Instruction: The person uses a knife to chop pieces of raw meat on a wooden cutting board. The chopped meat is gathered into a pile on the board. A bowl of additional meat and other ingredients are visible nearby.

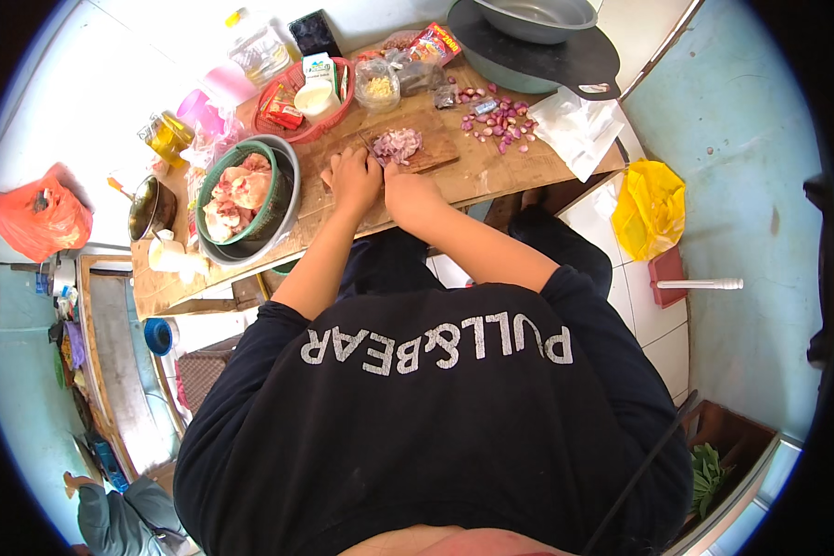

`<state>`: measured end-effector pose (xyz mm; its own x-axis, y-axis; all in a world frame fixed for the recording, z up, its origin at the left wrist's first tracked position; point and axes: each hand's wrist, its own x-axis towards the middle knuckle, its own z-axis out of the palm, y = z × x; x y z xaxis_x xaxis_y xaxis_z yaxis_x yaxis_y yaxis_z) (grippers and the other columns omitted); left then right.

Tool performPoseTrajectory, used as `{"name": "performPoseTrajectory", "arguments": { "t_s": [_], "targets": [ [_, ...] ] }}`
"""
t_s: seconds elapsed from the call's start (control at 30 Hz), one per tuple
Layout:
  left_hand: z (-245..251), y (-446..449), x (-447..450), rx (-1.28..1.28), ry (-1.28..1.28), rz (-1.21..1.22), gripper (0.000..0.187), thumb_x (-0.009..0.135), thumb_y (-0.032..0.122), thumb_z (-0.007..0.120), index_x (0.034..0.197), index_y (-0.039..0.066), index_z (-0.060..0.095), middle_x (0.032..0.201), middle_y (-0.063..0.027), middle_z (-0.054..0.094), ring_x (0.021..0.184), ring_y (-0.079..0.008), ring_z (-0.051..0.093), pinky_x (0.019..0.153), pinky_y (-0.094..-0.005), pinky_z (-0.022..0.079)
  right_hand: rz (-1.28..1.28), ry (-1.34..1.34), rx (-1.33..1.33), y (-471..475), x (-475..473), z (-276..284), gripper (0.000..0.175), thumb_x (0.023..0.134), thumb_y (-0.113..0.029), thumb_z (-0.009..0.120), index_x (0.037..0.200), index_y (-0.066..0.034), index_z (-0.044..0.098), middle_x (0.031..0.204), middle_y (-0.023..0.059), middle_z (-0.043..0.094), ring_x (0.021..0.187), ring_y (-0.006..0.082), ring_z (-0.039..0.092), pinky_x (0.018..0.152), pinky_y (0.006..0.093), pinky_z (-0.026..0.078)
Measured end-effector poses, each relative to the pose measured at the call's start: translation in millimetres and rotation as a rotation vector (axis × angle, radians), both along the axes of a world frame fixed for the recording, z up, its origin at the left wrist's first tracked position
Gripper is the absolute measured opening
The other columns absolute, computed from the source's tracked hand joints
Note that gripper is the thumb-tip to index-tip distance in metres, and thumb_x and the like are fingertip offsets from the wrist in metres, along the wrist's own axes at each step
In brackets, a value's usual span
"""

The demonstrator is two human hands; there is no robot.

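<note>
A wooden cutting board (431, 154) lies on the wooden table (490, 177), with a heap of chopped shallots (397, 146) on it. My left hand (356, 174) rests on the board's left part, fingers bent; what lies beneath them is hidden. Close beside it, my right hand (411, 194) is closed at the near edge of the heap. A thin dark edge, perhaps a knife blade, shows between the hands, but the handle is hidden. Whole shallots (504, 125) are scattered to the right of the board. Left of my hands, raw chicken pieces (240, 191) fill a green plastic basket (272, 201) set in a grey basin (292, 215).
Behind the board stand a red plastic basket (260, 125) with packets and a cup, and a clear tub of peeled garlic (377, 87). A large covered basin (521, 76) is at the back right. A metal pot (151, 208) stands far left. Another person (121, 518) is at the lower left.
</note>
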<state>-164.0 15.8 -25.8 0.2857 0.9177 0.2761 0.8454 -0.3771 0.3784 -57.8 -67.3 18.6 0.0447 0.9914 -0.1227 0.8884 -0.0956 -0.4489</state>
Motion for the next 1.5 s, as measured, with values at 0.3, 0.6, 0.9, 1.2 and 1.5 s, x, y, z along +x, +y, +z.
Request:
{"name": "performPoseTrajectory", "arguments": {
  "t_s": [0.3, 0.6, 0.9, 1.2, 1.5],
  "targets": [
    [5, -2, 1, -0.035, -0.006, 0.003, 0.025, 0.086, 0.028, 0.049, 0.084, 0.009, 0.065, 0.097, -0.0083, 0.060, 0.099, -0.0306, 0.049, 0.082, -0.0483, 0.030, -0.087, 0.324, -0.416, 21, 29, 38, 0.032, 0.083, -0.008, 0.051, 0.111, 0.0088, 0.051, 0.094, 0.0285, 0.067, 0.085, 0.0319, 0.070, 0.073, 0.0403, 0.055],
    [0, 0, -1, -0.003, 0.021, -0.008, 0.025, 0.086, 0.028, 0.049, 0.086, 0.009, 0.065, 0.099, -0.0089, 0.060, 0.100, -0.0307, 0.049, 0.082, -0.0485, 0.030, -0.024, 0.054, 0.074, -1, -4, -8, 0.025, 0.087, -0.009, 0.043, 0.107, 0.0060, 0.045, 0.083, 0.0261, 0.067, 0.077, 0.0394, 0.068, 0.069, 0.0468, 0.054],
    [3, -2, -1, 0.001, 0.021, -0.019, 0.024, 0.088, 0.028, 0.049, 0.086, 0.009, 0.064, 0.098, -0.0086, 0.060, 0.099, -0.0307, 0.049, 0.082, -0.0481, 0.030, -0.057, 0.244, -0.240, 31, 26, 18, 0.031, 0.087, -0.013, 0.048, 0.111, 0.0069, 0.051, 0.095, 0.0273, 0.067, 0.088, 0.0342, 0.069, 0.077, 0.0436, 0.054],
    [0, -1, -2, 0.024, 0.037, -0.032, 0.024, 0.088, 0.027, 0.049, 0.088, 0.008, 0.064, 0.097, -0.0098, 0.059, 0.099, -0.0307, 0.049, 0.082, -0.0476, 0.030, -0.022, 0.131, 0.022, 4, 3, -5, 0.027, 0.086, -0.011, 0.045, 0.107, 0.0062, 0.048, 0.094, 0.0295, 0.065, 0.083, 0.0407, 0.067, 0.073, 0.0485, 0.053],
    [3, -3, 0, 0.008, 0.050, -0.019, 0.025, 0.088, 0.027, 0.048, 0.088, 0.008, 0.064, 0.098, -0.0100, 0.059, 0.099, -0.0309, 0.049, 0.082, -0.0478, 0.031, -0.039, 0.297, -0.343, 30, 25, 29, 0.034, 0.087, -0.016, 0.049, 0.112, 0.0075, 0.049, 0.096, 0.0296, 0.066, 0.087, 0.0366, 0.069, 0.074, 0.0440, 0.054]
  ]
}}
